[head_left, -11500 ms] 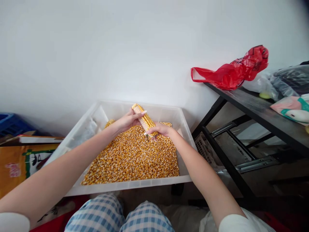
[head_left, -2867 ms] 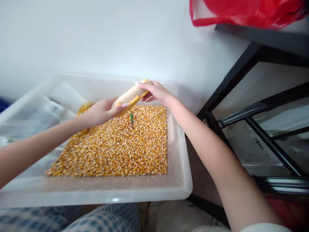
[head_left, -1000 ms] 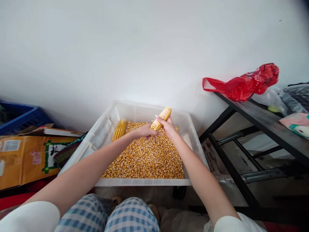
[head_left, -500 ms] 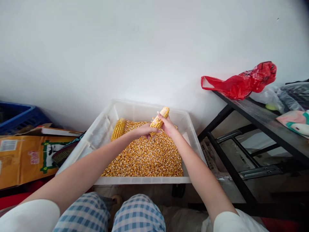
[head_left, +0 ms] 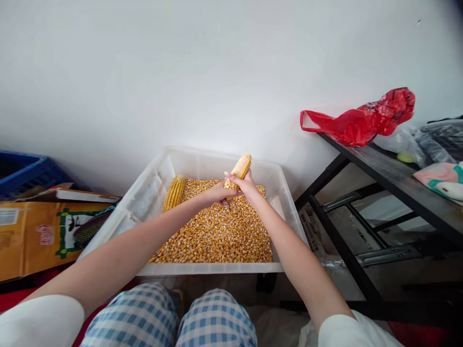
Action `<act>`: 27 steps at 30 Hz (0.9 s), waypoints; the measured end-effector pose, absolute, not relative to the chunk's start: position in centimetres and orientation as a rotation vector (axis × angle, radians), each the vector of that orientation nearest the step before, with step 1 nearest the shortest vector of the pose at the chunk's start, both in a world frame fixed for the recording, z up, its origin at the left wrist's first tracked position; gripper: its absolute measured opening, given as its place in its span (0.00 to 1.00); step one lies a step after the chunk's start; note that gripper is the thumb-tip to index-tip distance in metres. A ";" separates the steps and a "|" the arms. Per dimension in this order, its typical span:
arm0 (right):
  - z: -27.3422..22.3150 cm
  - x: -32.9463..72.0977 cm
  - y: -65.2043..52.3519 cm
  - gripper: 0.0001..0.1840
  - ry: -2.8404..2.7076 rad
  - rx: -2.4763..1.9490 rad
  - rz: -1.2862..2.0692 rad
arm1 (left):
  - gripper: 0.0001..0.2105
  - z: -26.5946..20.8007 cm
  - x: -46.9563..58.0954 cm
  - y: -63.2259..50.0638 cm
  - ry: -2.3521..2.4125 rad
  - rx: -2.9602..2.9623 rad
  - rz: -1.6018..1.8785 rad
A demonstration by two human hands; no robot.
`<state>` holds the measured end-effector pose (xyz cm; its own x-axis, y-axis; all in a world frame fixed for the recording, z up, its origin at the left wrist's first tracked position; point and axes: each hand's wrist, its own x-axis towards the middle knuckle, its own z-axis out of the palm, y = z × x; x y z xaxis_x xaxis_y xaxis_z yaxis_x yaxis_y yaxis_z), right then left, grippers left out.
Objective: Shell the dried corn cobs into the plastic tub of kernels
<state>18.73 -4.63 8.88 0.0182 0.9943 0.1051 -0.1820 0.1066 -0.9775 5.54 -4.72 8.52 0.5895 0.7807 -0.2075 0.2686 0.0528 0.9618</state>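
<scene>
A partly stripped corn cob [head_left: 241, 167] is tilted up over the tub, with a pale bare strip along it and yellow kernels at its sides. My right hand [head_left: 248, 187] is closed around its lower part, the thumb lying across the front. At the cob's lower end, my left hand [head_left: 220, 192] is closed and presses against it. A small dark thing under the left fingers is too small to name. Below both hands, loose corn kernels [head_left: 217, 236] fill much of a translucent plastic tub [head_left: 213, 269]. A full ear of corn [head_left: 174, 193] lies on them at the left.
On the right stands a black metal-framed table [head_left: 394, 168] with a red plastic bag [head_left: 365, 120] on its corner. To the left are an orange cardboard box [head_left: 32, 241] and a blue crate [head_left: 29, 173]. A white wall [head_left: 217, 72] rises behind the tub.
The cob has risen slightly and shifted a little left, and more of its pale strip faces me. The right thumb has slid lower along it. Both hands stay on the cob.
</scene>
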 end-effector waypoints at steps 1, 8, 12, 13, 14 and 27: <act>9.0 19.1 -4.6 0.31 -1.135 -0.964 1.288 | 0.16 8.7 5.4 -4.7 0.890 1.491 0.466; 9.0 19.9 -4.7 0.35 -1.263 -0.886 1.397 | 0.18 9.1 4.5 -4.3 0.776 1.412 0.432; 8.8 19.1 -4.7 0.36 -1.226 -1.024 1.148 | 0.18 8.7 5.3 -4.6 0.872 1.551 0.427; 8.8 19.1 -4.6 0.35 -1.215 -1.028 1.147 | 0.18 8.7 5.5 -4.7 0.870 1.546 0.431; 8.9 19.3 -4.5 0.33 -1.200 -1.016 1.181 | 0.18 8.7 5.6 -4.7 0.854 1.524 0.435; 9.8 20.9 -3.6 0.13 -1.059 -0.831 1.354 | 0.17 9.1 4.6 -4.6 0.797 1.461 0.400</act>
